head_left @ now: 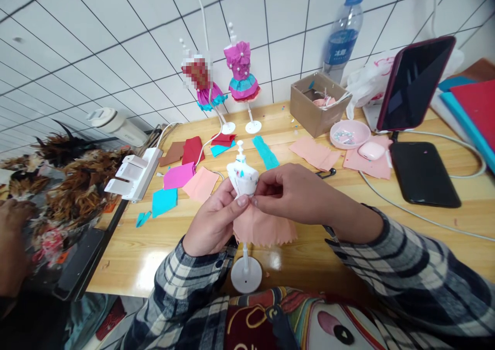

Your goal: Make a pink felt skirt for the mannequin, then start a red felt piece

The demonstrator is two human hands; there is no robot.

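A small white dress form (243, 177) stands upright on a round white base (246, 275) in front of me. Peach fabric with a zigzag-cut lower edge, a skirt piece (266, 229), hangs from its waist. My left hand (214, 213) wraps the form's left side, its thumb pressing at the waist by the top of the skirt piece. On the other side my right hand (296, 193) pinches at the waist, thumb and fingertips together against the fabric's upper edge. Small blue specks show on the form's chest. Exactly what the right fingertips grip is partly hidden.
Two dressed miniature forms (242, 71) stand by the tiled wall. Coloured fabric squares (164, 202) lie to the left, near a white power strip (135, 172). To the right are a cardboard box (309, 105), a pink bead dish (350, 139) and a phone (424, 175). Another person's hand is far left.
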